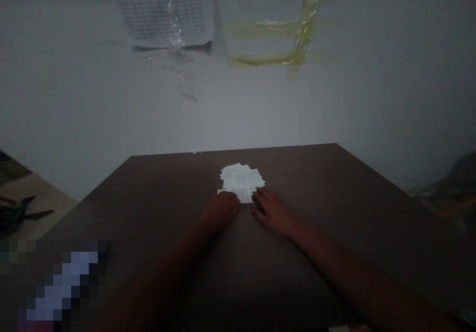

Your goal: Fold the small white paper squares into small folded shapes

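Dim room, dark wooden table (pixel 148 198) against pale wall. Mid-table, loose fan of printed paper slips (pixel 241 181), not yet squared. Left hand (pixel 221 208) curled at its near edge, grasp unclear; right hand (pixel 271 210) flat and open, fingertips touching, nothing lifted.

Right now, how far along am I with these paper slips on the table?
Done: the paper slips lie in one pile on the table. In hand: left hand and right hand touch its near edge. Left: the pile is fanned, edges uneven.

Print on the paper slips (pixel 241 181) is illegible.
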